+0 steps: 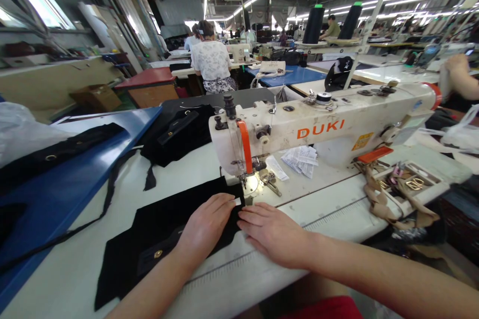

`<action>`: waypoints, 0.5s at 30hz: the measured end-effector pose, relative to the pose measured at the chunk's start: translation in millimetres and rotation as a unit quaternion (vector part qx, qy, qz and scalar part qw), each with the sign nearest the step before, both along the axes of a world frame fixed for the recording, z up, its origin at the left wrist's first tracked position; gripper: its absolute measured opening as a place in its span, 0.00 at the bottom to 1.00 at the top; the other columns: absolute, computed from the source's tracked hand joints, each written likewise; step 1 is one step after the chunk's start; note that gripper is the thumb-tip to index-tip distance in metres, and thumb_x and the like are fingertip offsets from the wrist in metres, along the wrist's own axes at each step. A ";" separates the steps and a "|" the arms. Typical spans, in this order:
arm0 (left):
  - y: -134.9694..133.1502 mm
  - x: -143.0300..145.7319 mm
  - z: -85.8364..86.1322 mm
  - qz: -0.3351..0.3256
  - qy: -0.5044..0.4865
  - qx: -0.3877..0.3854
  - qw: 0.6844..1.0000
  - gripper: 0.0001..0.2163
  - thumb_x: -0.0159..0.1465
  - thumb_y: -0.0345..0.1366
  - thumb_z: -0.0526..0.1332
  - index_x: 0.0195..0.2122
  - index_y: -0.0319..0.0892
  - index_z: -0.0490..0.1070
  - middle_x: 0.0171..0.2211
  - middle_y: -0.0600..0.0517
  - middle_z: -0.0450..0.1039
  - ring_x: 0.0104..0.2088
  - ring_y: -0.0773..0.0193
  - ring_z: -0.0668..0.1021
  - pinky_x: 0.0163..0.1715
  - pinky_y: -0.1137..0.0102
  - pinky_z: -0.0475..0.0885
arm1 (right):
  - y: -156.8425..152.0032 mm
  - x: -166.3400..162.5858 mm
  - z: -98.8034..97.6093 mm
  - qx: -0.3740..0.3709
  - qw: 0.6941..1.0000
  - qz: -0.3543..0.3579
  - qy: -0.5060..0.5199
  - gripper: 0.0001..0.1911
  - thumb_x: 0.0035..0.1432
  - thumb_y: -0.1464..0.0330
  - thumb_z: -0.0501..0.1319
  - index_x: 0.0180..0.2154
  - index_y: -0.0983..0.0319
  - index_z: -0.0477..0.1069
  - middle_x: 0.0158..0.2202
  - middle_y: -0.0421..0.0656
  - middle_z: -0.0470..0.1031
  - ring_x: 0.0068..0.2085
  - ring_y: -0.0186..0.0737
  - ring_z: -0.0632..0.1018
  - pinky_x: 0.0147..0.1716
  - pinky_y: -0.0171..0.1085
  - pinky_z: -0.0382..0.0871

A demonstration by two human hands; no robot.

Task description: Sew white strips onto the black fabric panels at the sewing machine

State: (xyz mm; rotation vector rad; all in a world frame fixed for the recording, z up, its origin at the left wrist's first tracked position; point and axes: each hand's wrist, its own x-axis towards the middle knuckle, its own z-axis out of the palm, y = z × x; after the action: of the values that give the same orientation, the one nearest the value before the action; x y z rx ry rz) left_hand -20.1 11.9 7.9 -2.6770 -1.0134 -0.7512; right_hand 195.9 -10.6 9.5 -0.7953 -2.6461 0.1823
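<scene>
Pressing my left hand (207,227) flat on the black fabric (149,224), I keep it smooth against the worktop (337,209). My right hand (275,234), also open, rests at its right edge, fingertips nearly meeting, holding the far corner just near the sewing machine (318,129) presser foot (247,179).

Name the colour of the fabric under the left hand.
Black. The fabric lies under the left hand, right hand at its edge; best in head view.
</scene>
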 end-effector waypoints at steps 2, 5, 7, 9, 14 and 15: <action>2.6 3.2 0.9 -0.016 0.020 0.013 1.000 0.12 0.69 0.28 0.50 0.44 0.37 0.73 0.43 0.44 0.77 0.47 0.58 0.77 0.48 0.61 0.76 | 0.1 0.2 -0.2 0.002 1.000 0.000 -0.002 0.15 0.66 0.67 0.55 0.52 0.66 0.69 0.56 0.49 0.71 0.57 0.44 0.69 0.58 0.42 0.60; 5.9 6.2 0.3 -0.027 0.046 0.004 0.999 0.13 0.68 0.27 0.49 0.42 0.37 0.73 0.41 0.45 0.77 0.45 0.59 0.78 0.47 0.62 0.76 | -0.5 0.7 -0.6 0.002 1.000 -0.001 -0.005 0.15 0.66 0.68 0.55 0.51 0.66 0.69 0.56 0.49 0.71 0.56 0.44 0.70 0.57 0.42 0.61; 6.8 6.3 -0.9 -0.024 0.053 -0.006 0.998 0.13 0.68 0.27 0.48 0.41 0.37 0.74 0.40 0.46 0.78 0.43 0.60 0.78 0.45 0.63 0.77 | -0.7 0.9 -0.7 0.006 1.000 -0.003 -0.006 0.14 0.66 0.68 0.55 0.51 0.66 0.69 0.56 0.49 0.71 0.56 0.44 0.70 0.56 0.42 0.61; 6.8 5.5 -2.0 -0.019 0.055 -0.013 0.998 0.13 0.68 0.27 0.49 0.41 0.37 0.74 0.40 0.46 0.78 0.43 0.59 0.78 0.45 0.63 0.77 | -0.7 0.7 -0.9 0.012 1.000 -0.003 -0.006 0.14 0.66 0.68 0.54 0.51 0.66 0.69 0.56 0.49 0.71 0.56 0.44 0.70 0.56 0.42 0.61; 6.4 4.1 -2.4 -0.036 0.056 -0.006 0.998 0.13 0.68 0.27 0.49 0.43 0.36 0.73 0.42 0.45 0.78 0.45 0.59 0.78 0.48 0.62 0.76 | -0.8 0.0 -2.0 0.019 1.000 -0.001 -0.001 0.14 0.67 0.68 0.53 0.51 0.66 0.69 0.55 0.49 0.71 0.55 0.44 0.70 0.56 0.42 0.61; 6.5 4.0 -2.1 -0.039 0.057 -0.003 0.998 0.13 0.68 0.27 0.49 0.43 0.36 0.73 0.42 0.44 0.78 0.45 0.59 0.78 0.48 0.62 0.76 | -1.0 0.1 -2.2 0.020 1.000 0.000 0.001 0.14 0.67 0.68 0.53 0.51 0.66 0.69 0.55 0.49 0.71 0.55 0.44 0.70 0.56 0.42 0.61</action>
State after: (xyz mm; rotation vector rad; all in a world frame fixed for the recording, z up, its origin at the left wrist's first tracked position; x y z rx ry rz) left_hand -16.0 18.5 5.8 -2.7441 -0.8898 -0.6013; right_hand 196.1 -11.6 7.2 -0.7816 -2.6403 0.1293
